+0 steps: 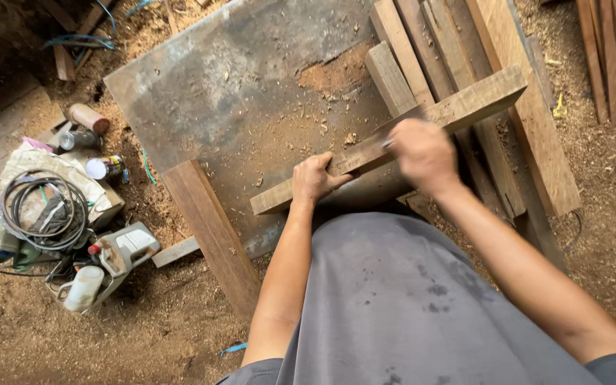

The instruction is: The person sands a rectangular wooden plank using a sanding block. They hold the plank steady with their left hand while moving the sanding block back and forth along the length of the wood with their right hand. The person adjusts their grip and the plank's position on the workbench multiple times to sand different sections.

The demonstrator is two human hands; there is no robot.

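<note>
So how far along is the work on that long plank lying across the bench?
Done: sawdust and shavings litter the grey metal-topped bench, and several cut planks lie stacked on it. In hand: the left hand grips the long pale wooden plank, while the blurred right hand works on its face with something small, too blurred to identify. What is left cannot be told.

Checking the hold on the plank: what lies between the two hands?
In the head view, only a bare stretch of the plank lies between the left hand and right hand.
</note>
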